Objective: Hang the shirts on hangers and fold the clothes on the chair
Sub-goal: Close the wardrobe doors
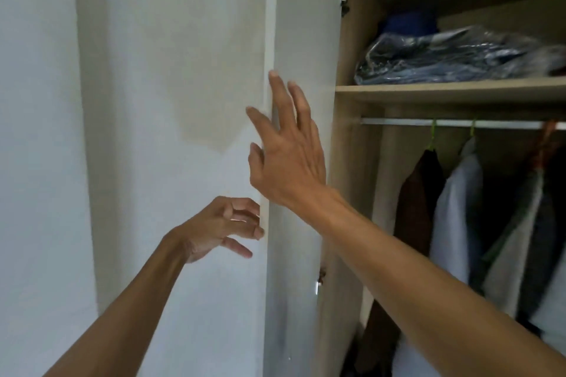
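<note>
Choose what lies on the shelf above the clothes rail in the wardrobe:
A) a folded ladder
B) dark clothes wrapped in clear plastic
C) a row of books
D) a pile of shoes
B: on the shelf above the rail lies a plastic-wrapped bundle of dark clothes.

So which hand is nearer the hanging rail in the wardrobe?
Right. The right hand is spread against the open wardrobe door, level with the hanging rail. The left hand sits lower, at the door's outer edge, farther away.
</note>
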`<move>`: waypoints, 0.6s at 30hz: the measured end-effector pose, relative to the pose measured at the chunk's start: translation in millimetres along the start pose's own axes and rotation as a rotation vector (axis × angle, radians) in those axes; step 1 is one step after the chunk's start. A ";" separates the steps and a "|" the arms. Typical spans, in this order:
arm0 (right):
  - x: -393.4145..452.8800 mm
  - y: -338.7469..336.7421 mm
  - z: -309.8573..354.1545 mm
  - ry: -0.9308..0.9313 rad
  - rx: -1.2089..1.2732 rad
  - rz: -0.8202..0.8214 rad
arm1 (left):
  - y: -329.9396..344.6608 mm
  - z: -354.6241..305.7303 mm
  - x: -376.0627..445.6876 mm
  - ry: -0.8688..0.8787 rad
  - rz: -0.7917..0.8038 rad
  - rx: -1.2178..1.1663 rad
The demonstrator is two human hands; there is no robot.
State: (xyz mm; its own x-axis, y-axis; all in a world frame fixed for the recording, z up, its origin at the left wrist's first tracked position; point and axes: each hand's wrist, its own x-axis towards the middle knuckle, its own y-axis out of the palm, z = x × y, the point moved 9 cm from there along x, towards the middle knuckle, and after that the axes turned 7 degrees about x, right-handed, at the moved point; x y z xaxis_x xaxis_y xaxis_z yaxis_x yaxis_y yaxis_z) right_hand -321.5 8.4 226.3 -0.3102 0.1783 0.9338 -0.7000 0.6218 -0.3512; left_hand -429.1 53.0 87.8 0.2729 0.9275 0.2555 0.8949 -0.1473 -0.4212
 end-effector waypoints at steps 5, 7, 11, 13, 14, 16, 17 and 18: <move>-11.6 -59.9 -37.9 -0.023 -0.303 -0.032 | 61.8 -29.2 46.9 0.134 0.070 -0.056; -22.6 -83.2 -60.3 -0.017 -0.426 -0.010 | 86.9 -43.2 71.2 0.194 0.031 -0.019; -43.5 -123.8 -110.8 0.037 -0.632 0.058 | 123.8 -67.3 112.5 0.326 -0.100 0.110; -52.2 -140.9 -135.9 0.063 -0.700 0.084 | 142.5 -75.3 130.1 0.376 -0.159 0.173; -56.9 -148.6 -149.2 0.074 -0.740 0.096 | 153.1 -79.5 140.0 0.407 -0.186 0.205; -64.2 -158.7 -174.9 0.095 -0.813 0.126 | 171.8 -88.2 159.0 0.481 -0.235 0.314; -67.7 -163.5 -189.2 0.108 -0.848 0.143 | 182.3 -93.4 169.9 0.518 -0.251 0.376; -70.6 -166.4 -203.1 0.121 -0.875 0.158 | 190.7 -97.7 180.4 0.549 -0.266 0.437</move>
State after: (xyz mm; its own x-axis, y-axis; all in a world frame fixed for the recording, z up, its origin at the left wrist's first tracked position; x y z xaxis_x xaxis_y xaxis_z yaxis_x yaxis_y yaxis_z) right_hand -52.5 47.3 232.7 -0.2569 0.3597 0.8970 0.1010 0.9331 -0.3452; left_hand -174.7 158.6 138.6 0.3062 0.5914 0.7459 0.7647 0.3139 -0.5628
